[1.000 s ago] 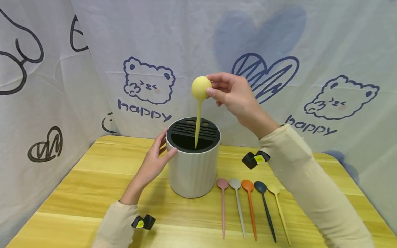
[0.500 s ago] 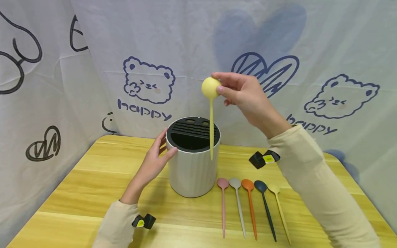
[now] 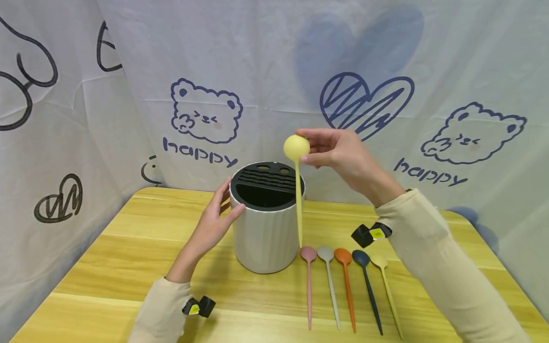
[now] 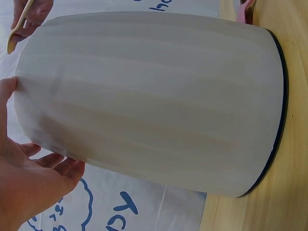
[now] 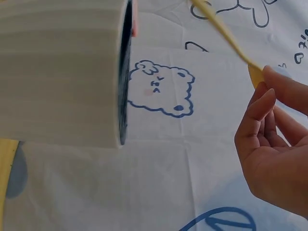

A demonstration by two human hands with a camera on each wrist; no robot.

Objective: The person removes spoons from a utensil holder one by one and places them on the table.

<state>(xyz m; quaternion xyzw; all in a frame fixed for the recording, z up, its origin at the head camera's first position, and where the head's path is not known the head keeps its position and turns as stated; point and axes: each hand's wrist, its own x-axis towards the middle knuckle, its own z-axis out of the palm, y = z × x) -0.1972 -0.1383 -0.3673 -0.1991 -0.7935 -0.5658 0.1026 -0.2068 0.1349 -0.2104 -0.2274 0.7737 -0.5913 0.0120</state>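
Note:
In the head view, my right hand (image 3: 349,159) pinches a pale yellow spoon (image 3: 296,148) by its rounded bowl, the handle pointing down. Its handle tip hangs in front of the right side of a white ribbed utensil holder (image 3: 266,243) with a black slotted top. My left hand (image 3: 212,224) holds the left side of that holder, thumb at the front rim and fingers round the far side. In the left wrist view, the left fingertips (image 4: 72,166) touch the holder's wall. The right wrist view shows the spoon (image 5: 224,31) pinched between thumb and fingers.
Right of the holder, a row of spoons lies on the wooden table (image 3: 128,243): pink (image 3: 308,255), light grey (image 3: 325,255), orange (image 3: 343,257), navy (image 3: 361,258) and yellow (image 3: 379,262). A printed white cloth (image 3: 266,57) hangs behind.
My right hand has carried the yellow spoon from above the holder's opening to the right, then lowered it beside the rim. The left hand and the holder stay in place.

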